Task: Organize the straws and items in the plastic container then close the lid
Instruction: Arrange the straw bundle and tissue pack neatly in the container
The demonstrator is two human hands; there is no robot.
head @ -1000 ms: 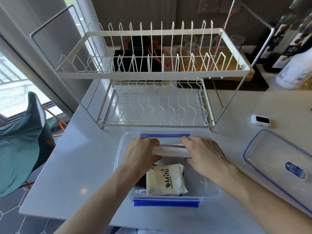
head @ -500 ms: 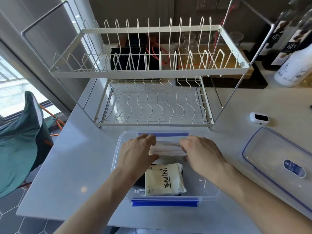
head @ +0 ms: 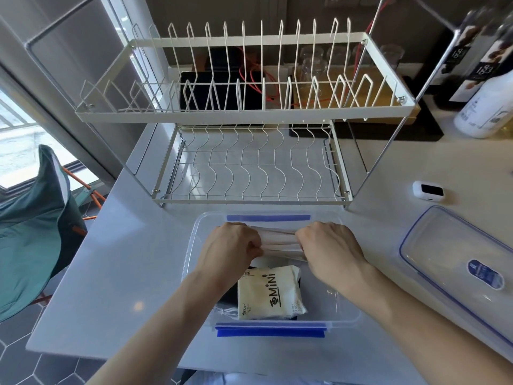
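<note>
A clear plastic container (head: 348, 319) with blue clips sits on the counter in front of me. Over its far half, my left hand (head: 231, 247) and my right hand (head: 330, 247) grip the two ends of a bundle of white paper-wrapped straws (head: 279, 241), held crosswise. Below the bundle, inside the container, lies a cream tissue pack (head: 268, 293) printed "MiNi", resting on a dark item and some white cord. The container's clear lid (head: 449, 245) with a blue rim and blue label lies on the counter to the right.
A white two-tier wire dish rack (head: 249, 115) stands just behind the container. A small white device (head: 427, 190) sits right of the rack, with bottles (head: 483, 107) at the back right. A green chair (head: 30, 232) stands off the counter's left edge.
Both hands stay on the straw bundle over the container's far half and have closed tighter round its ends. The camera has come nearer.
</note>
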